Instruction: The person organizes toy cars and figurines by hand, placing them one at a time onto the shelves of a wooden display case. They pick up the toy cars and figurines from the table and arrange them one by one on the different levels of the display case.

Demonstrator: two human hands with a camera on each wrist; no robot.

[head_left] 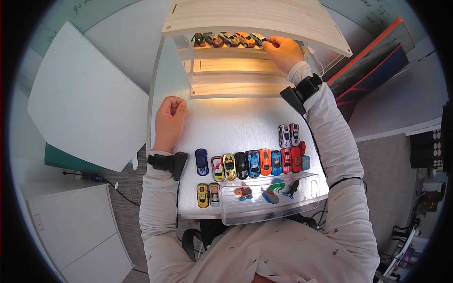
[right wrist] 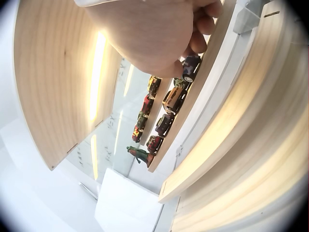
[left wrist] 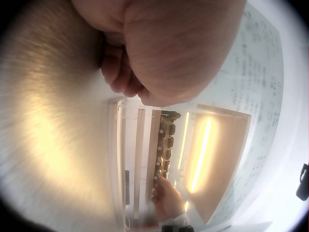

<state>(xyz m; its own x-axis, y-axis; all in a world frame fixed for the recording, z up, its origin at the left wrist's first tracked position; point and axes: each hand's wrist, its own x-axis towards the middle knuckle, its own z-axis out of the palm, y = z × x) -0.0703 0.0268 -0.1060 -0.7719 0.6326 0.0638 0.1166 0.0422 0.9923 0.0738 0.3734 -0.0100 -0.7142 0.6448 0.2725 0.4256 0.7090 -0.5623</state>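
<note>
At upper centre the hand (right wrist: 149, 36) pinches a dark toy car (right wrist: 191, 68); more cars (right wrist: 173, 100) line the wooden shelf (right wrist: 206, 57) toward a green figure (right wrist: 138, 154).

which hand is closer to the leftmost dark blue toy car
Left: the left hand is beyond the dark blue toy car, to its left; the right hand is farther, up at the pale wooden rack.
</note>
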